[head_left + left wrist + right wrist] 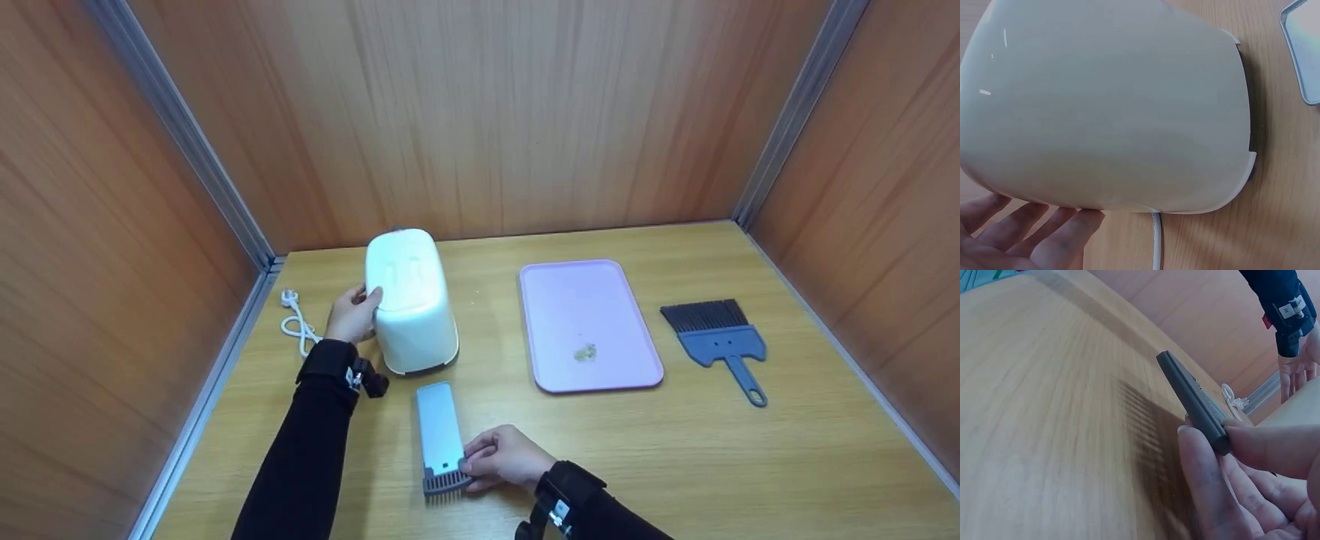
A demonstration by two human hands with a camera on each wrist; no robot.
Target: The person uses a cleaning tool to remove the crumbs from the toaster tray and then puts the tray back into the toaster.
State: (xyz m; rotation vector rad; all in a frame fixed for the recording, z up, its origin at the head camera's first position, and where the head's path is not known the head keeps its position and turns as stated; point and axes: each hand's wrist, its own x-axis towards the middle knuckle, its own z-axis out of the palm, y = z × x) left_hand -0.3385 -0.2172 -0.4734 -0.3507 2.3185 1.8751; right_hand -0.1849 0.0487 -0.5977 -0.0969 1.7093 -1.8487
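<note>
A white toaster (409,322) stands at the back left, with its rounded side filling much of the left wrist view. My left hand (352,313) rests against its left side, fingers fairly straight along the shell and thumb near the top edge. Nearer the front, a slim pale-blue crumb tray (440,424) has a dark grey slotted end (1193,402). My right hand (510,456) pinches that slotted end between thumb and fingers. The slots cast a striped shadow on the table. Whether the tray touches the table all along is unclear.
Right of the toaster lies a pink tray (581,307) bearing a small heap of crumbs (586,352). A blue-grey brush (720,341) lies farther right. The white power cord (298,326) and plug curl at left. Wooden panels (525,112) enclose the table (750,465).
</note>
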